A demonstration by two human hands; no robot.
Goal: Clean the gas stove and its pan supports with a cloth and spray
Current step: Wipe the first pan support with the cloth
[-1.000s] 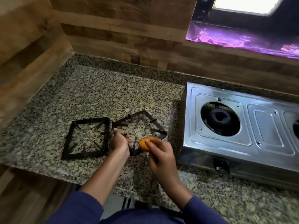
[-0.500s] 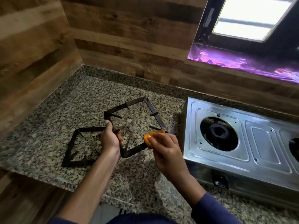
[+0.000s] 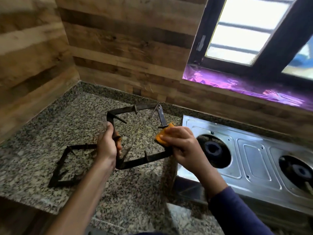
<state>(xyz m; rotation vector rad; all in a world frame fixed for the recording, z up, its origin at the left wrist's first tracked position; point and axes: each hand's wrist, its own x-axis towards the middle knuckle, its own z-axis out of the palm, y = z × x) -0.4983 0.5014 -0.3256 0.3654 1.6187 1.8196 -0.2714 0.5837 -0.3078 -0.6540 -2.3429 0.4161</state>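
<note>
A black square pan support (image 3: 144, 161) is lifted off the granite counter, tilted up. My left hand (image 3: 107, 146) grips its left bar. My right hand (image 3: 182, 144) holds an orange cloth (image 3: 163, 135) wrapped against the support's right bar. A second pan support (image 3: 67, 164) lies flat on the counter at the left, partly hidden behind my left arm. The steel gas stove (image 3: 250, 160) stands at the right with both burners bare. No spray bottle is in view.
The granite counter (image 3: 50, 126) meets wooden walls at the back and left. A window sill with purple film (image 3: 245, 85) runs above the stove. The counter's front edge (image 3: 30, 203) is at the lower left.
The pan support has been raised from the counter and tilted up in my left hand. My right hand with the orange cloth has shifted along to its right bar.
</note>
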